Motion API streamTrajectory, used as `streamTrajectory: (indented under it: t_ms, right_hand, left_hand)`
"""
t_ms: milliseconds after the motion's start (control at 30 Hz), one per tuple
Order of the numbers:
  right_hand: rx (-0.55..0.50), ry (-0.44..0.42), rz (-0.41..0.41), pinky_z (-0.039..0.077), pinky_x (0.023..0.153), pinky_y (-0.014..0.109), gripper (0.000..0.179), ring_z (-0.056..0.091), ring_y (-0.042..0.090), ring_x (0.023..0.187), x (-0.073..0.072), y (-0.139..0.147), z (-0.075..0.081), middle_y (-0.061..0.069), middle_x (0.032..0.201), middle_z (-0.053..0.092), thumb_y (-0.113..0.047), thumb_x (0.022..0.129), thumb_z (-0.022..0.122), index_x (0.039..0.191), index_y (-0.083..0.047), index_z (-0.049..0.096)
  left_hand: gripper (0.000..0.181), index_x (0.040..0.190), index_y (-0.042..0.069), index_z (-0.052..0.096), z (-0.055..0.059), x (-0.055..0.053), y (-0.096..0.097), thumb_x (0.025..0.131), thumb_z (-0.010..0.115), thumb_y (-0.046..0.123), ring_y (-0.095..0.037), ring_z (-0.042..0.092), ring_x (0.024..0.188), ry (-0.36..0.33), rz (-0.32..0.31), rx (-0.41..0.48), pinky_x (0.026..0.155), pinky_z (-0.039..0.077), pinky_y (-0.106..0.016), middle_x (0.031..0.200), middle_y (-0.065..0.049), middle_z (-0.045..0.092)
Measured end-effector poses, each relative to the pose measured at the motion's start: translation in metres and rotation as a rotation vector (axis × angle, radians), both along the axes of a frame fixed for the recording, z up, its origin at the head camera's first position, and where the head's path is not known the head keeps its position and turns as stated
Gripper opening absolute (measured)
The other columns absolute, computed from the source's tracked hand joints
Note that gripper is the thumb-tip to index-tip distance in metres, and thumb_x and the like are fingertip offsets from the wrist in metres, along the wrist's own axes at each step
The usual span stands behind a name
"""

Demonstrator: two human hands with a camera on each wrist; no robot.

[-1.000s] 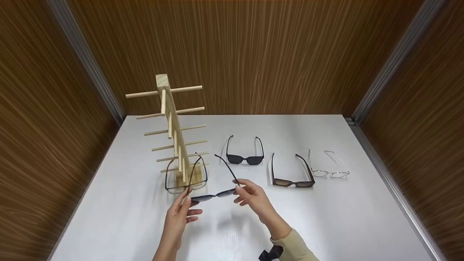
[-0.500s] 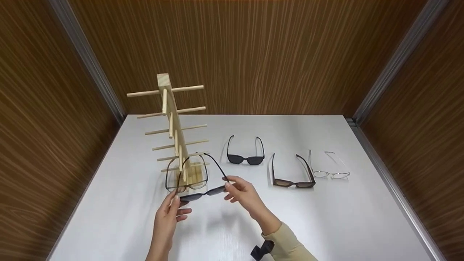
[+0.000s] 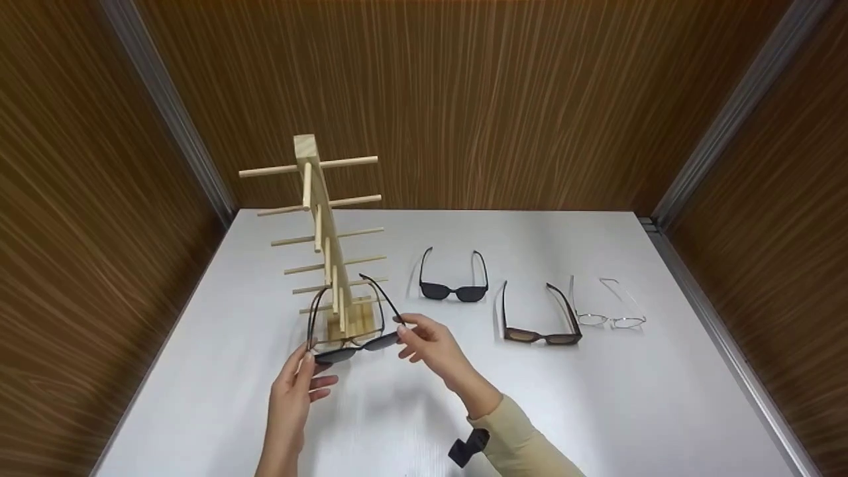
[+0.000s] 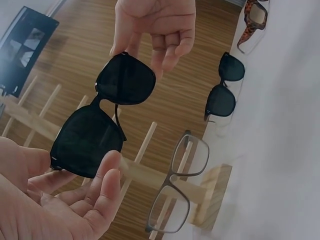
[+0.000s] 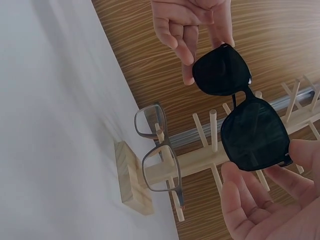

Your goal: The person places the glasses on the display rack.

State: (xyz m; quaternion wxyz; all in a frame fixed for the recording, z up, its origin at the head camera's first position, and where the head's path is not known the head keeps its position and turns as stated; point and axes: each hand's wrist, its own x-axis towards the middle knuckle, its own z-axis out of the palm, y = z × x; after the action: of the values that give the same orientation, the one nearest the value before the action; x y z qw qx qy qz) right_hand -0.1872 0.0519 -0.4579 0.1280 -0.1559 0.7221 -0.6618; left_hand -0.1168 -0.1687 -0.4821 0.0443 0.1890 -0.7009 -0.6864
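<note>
Both hands hold one pair of dark-lensed sunglasses in front of the wooden stand, temples pointing away towards it. My left hand pinches the left hinge corner between thumb and fingers. At the opposite corner my right hand pinches the frame near the temple. Grey-framed eyeglasses rest on the stand's lowest pegs; in the head view the sunglasses partly overlap them. The wrist views show the dark lenses from the front, with other fingers spread below and beside them.
Black sunglasses lie on the white table right of the stand. Farther right are brown tortoiseshell sunglasses and thin metal-framed eyeglasses, temples unfolded. Bare pegs stick out from the upper stand. Wood-grain panels enclose the table.
Both hands have carried the sunglasses leftward and slightly away from the body, closer to the stand. Their temples now overlap the lower pegs and the grey eyeglasses in the head view.
</note>
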Motion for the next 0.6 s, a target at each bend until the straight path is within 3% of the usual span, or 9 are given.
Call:
streamTrajectory:
  t_ms: [267,600]
  right_hand:
    - [0.007,-0.018,0.001,0.051,0.073,0.051,0.035,0.061,0.048,0.083,-0.009,-0.013,0.003,0.026,0.095,0.061,-0.015,0.096,0.052,0.125,0.005,0.052]
    - [0.07,-0.011,-0.029,0.052,0.069,0.043,0.036,0.062,0.044,0.083,-0.022,-0.024,0.004,0.022,0.094,0.063,-0.016,0.096,0.052,0.126,0.003,0.053]
  left_hand:
    - [0.046,0.142,0.013,0.038,0.004,-0.011,-0.012,0.101,0.038,0.034,-0.024,0.066,0.086,-0.007,-0.015,-0.051,0.072,0.053,-0.03,0.114,-0.024,0.06]
    - [0.044,0.142,0.012,0.038,0.008,-0.027,-0.025,0.101,0.038,0.03,-0.025,0.066,0.085,0.0,-0.045,-0.065,0.071,0.053,-0.03,0.112,-0.022,0.061]
